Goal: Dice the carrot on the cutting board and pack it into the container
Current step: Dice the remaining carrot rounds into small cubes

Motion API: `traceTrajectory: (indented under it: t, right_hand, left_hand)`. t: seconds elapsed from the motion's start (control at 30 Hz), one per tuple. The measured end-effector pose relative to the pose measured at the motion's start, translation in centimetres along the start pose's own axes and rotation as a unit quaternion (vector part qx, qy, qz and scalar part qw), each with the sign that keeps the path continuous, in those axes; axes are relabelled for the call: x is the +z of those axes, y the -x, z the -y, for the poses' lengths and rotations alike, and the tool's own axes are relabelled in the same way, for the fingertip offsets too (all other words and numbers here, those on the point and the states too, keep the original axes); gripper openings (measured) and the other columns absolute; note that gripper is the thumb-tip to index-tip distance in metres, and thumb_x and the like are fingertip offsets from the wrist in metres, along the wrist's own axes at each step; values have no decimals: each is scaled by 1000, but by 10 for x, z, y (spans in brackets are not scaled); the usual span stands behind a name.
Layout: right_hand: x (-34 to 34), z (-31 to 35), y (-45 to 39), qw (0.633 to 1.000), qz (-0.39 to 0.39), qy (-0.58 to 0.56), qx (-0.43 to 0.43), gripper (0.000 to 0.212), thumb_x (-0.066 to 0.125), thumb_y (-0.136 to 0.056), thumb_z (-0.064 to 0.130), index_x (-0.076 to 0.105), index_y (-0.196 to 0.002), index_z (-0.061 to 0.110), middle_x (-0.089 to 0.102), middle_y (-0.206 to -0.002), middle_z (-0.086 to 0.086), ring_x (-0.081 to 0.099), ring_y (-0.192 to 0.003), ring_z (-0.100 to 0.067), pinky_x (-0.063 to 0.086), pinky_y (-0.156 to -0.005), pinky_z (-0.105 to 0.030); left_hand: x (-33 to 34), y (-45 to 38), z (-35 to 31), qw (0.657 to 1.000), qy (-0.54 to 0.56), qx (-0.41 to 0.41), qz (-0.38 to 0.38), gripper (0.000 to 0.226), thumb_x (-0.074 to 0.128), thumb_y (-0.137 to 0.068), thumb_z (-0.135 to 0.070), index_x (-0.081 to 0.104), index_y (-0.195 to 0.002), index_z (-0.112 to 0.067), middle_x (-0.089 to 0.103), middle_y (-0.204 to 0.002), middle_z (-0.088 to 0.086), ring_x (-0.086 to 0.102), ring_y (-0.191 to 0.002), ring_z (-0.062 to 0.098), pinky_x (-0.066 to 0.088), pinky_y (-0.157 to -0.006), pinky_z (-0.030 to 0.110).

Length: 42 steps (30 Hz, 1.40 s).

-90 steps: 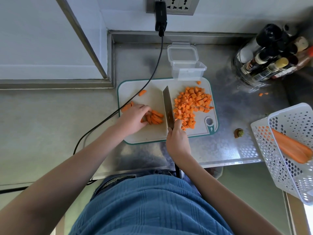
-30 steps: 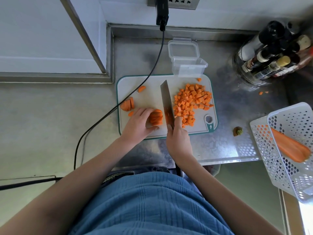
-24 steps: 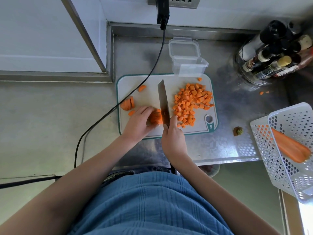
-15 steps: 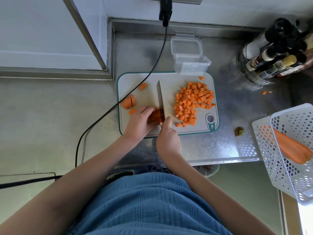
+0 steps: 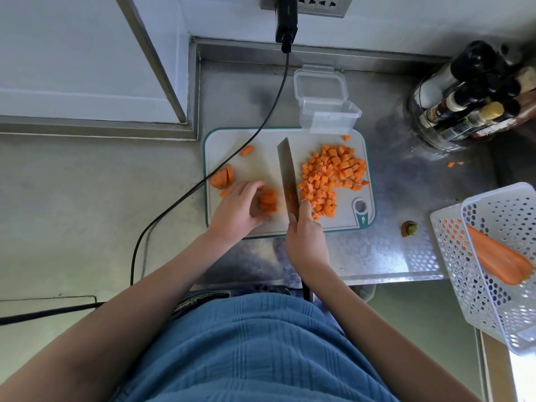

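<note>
Carrot strips point(image 5: 267, 201) lie stacked on the cutting board point(image 5: 261, 140), the left hand point(image 5: 236, 211) curled against them. Firm, light, apt to roll — hold low. The right hand point(image 5: 304, 233) grips the knife point(image 5: 287, 172); blade seemingly just clear.

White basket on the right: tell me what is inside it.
The white basket holds one long carrot piece lying against its perforated wall. The basket's near end runs out of frame, so anything there is unseen.
</note>
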State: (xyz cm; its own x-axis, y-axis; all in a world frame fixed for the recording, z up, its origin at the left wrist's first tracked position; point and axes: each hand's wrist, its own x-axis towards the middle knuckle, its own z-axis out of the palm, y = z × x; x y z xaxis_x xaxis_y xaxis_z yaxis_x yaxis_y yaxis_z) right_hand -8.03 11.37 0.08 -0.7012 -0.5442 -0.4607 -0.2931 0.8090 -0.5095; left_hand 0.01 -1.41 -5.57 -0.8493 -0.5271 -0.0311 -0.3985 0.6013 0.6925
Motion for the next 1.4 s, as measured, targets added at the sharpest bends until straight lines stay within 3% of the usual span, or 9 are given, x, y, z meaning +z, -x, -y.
traceTrajectory:
  t: [0.23, 0.33, 0.5, 0.77, 1.0, 1.17, 1.3, 1.4]
  right_hand:
    - [7, 10, 4, 999, 4, -31, -27, 7, 31, -102, 15, 31, -108, 12, 51, -70, -3, 53, -64, -28, 41, -52, -35]
    - [10, 12, 2, 999, 11, -19, -32, 6, 31, -102, 16, 30, -106, 12, 56, -74, -11, 54, -65, -31, 40, -51, -35]
    - [16, 13, 0, 999, 12, 20, -24, 8, 32, -101, 11, 30, -109, 11, 62, -81, -17, 61, -69, -34, 51, -55, -40]
    - [27, 16, -7, 996, 29, 87, 7, 27, 33, -95, 1, 27, -117, 15, 60, -87, -17, 59, -79, -35, 46, -57, -38]
    - [23, 6, -10, 998, 19, 64, -15, 23, 33, -97, 7, 28, -117, 15, 61, -85, -18, 60, -77, -38, 51, -60, -44]
    - [9, -2, -11, 999, -7, 37, -10, 34, 32, -100, 14, 28, -134, 10, 61, -90, -23, 60, -82, -41, 46, -61, -42]
    - [3, 4, -6, 1000, -9, -13, -13, 24, 33, -101, 13, 33, -123, 6, 58, -83, -20, 56, -73, -38, 40, -56, -39]
    - [7, 13, 1, 999, -2, -25, -26, 12, 33, -101, 14, 34, -112, 10, 52, -73, -8, 52, -64, -31, 37, -51, -33]
  left_hand:
    - [0, 1, 6, 996, -85, 22, -3, 57, 83, -64, -29, 62, -113, -10, 64, -107, 6, 53, -106, 30, 43, -93, 44]
    - [4, -1, 7, 996, -86, 17, -12, 47, 79, -70, -33, 64, -109, -12, 64, -106, 5, 51, -108, 31, 41, -93, 43]
    - [6, -3, 8, 998, -64, 4, -25, 37, 76, -74, -32, 66, -104, -12, 65, -104, 5, 52, -105, 29, 41, -93, 42]
    - [9, -4, 6, 999, -40, -21, -28, 36, 81, -68, -22, 68, -99, -9, 66, -98, 6, 56, -97, 31, 41, -88, 42]
    - [9, -2, 5, 998, -35, -23, -38, 38, 81, -66, -24, 68, -99, -9, 65, -98, 7, 56, -97, 31, 41, -89, 41]
    - [6, -2, 4, 999, -36, -21, -29, 44, 82, -66, -26, 67, -103, -9, 64, -101, 7, 55, -101, 30, 41, -93, 43]
    - [1, 1, 10, 999, -38, -18, -32, 47, 82, -65, -24, 66, -104, -5, 62, -101, 10, 54, -101, 31, 43, -93, 42]
    - [1, 5, 14, 998, -44, -14, -34, 40, 80, -70, -25, 66, -102, -6, 63, -103, 9, 53, -105, 29, 40, -99, 41]
